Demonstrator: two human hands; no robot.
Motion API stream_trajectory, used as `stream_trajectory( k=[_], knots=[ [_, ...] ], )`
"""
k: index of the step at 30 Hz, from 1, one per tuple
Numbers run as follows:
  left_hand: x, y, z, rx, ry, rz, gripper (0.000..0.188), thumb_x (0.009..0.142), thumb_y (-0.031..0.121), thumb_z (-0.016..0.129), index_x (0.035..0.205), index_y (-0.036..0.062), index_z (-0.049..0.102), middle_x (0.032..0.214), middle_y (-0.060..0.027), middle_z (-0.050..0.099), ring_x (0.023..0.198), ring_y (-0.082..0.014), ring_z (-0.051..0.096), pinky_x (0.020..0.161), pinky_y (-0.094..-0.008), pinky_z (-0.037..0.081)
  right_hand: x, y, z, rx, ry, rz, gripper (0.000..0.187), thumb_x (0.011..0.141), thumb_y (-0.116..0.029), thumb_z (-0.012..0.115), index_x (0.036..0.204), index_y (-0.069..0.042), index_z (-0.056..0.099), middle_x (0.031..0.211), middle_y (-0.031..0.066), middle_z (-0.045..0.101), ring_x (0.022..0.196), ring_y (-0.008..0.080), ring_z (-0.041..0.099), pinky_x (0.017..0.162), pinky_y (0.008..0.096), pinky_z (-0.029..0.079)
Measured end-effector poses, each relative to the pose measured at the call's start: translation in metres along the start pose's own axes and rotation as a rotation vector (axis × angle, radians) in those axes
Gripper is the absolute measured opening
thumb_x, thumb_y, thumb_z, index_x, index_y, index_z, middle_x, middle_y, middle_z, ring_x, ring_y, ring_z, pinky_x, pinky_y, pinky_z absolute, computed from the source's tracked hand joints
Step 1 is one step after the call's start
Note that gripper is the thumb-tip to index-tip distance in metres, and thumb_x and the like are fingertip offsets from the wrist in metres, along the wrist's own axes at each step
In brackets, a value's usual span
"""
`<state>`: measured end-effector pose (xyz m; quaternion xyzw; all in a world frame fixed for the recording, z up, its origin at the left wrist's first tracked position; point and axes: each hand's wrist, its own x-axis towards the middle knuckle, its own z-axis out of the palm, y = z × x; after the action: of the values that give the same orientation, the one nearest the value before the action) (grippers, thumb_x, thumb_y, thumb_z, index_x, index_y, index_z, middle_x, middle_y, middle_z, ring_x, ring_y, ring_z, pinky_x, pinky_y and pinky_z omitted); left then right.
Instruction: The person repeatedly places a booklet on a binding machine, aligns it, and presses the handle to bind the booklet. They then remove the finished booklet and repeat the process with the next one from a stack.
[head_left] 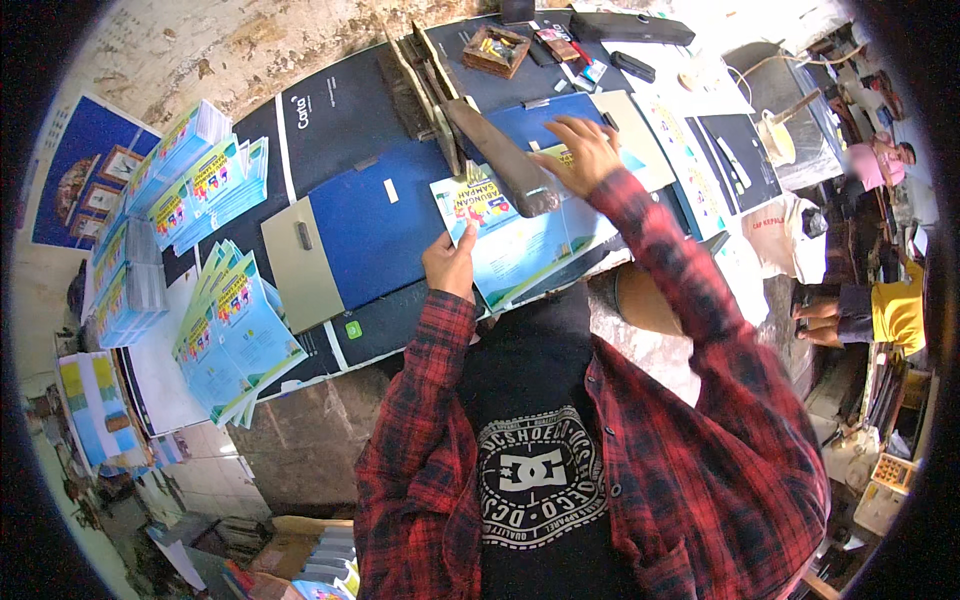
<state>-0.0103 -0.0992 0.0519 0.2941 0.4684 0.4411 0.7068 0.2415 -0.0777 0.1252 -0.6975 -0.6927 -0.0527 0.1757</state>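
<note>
My left hand [452, 264] grips the near left edge of a light blue printed booklet [518, 262], thumb on top. The booklet lies opened out at the table's near edge. Across its upper part reaches the long dark arm [505, 155] of a stapler-like device, whose worn frame [420, 85] stands farther back. My right hand [582, 152] is raised just right of the arm's end, fingers apart and slightly curled, with nothing seen in them. A printed sheet with yellow shows behind it; whether it belongs to the same booklet I cannot tell.
Fanned booklets [235, 325] lie at the left, with taller booklet stacks [185, 165] behind. A small wooden box [495, 50] and a black stapler [632, 66] sit at the back. Blue boards [370, 225] cover the table's middle. People [895, 305] are far right.
</note>
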Motion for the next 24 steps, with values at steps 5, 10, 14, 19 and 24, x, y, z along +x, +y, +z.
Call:
stream_trajectory(
  k=[5, 10, 14, 19, 24],
  knots=[
    [-0.004, 0.002, 0.019, 0.042, -0.038, 0.061, 0.029, 0.093, 0.011, 0.067, 0.115, -0.0077, 0.064, 0.109, -0.0116, 0.069, 0.093, -0.0162, 0.064, 0.083, -0.0306, 0.050, -0.075, 0.007, 0.002, -0.109, 0.061, 0.155, 0.055, 0.092, -0.052, 0.057, 0.133, -0.016, 0.058, 0.140, 0.0107, 0.053, 0.135, 0.0290, 0.044, 0.110, 0.0555, 0.026],
    [-0.023, 0.015, 0.018, -0.113, -0.069, -0.098, 0.037, 0.095, 0.011, 0.065, 0.125, -0.0096, 0.056, 0.114, -0.0170, 0.067, 0.097, -0.0199, 0.066, 0.086, -0.0338, 0.053, -0.088, 0.006, 0.030, -0.050, 0.040, 0.194, 0.053, 0.096, -0.049, 0.052, 0.137, -0.016, 0.054, 0.144, 0.0121, 0.049, 0.138, 0.0304, 0.040, 0.111, 0.0578, 0.025],
    [-0.034, 0.031, -0.011, -0.047, -0.027, 0.008, 0.044, 0.096, 0.009, 0.062, 0.132, -0.0104, 0.046, 0.119, -0.0215, 0.064, 0.104, -0.0254, 0.067, 0.086, -0.0379, 0.058, -0.081, -0.014, 0.040, 0.047, 0.022, 0.123, 0.053, 0.096, -0.048, 0.052, 0.137, -0.015, 0.053, 0.145, 0.0136, 0.047, 0.138, 0.0308, 0.038, 0.113, 0.0579, 0.023],
    [-0.024, 0.057, -0.029, 0.090, 0.013, -0.066, 0.036, 0.098, 0.013, 0.059, 0.126, -0.0095, 0.054, 0.116, -0.0156, 0.066, 0.104, -0.0234, 0.067, 0.088, -0.0339, 0.055, -0.063, -0.039, 0.049, 0.065, -0.004, 0.022, 0.061, 0.094, -0.055, 0.049, 0.139, -0.015, 0.051, 0.148, 0.0127, 0.044, 0.139, 0.0326, 0.038, 0.113, 0.0597, 0.024],
    [0.011, 0.015, -0.015, 0.126, -0.215, 0.126, 0.032, 0.098, 0.010, 0.058, 0.122, -0.0113, 0.058, 0.116, -0.0132, 0.065, 0.098, -0.0196, 0.065, 0.088, -0.0328, 0.051, -0.057, 0.000, 0.045, -0.039, -0.004, 0.133, 0.075, 0.087, -0.066, 0.054, 0.141, -0.014, 0.050, 0.151, 0.0127, 0.041, 0.141, 0.0313, 0.035, 0.113, 0.0593, 0.022]
  ],
)
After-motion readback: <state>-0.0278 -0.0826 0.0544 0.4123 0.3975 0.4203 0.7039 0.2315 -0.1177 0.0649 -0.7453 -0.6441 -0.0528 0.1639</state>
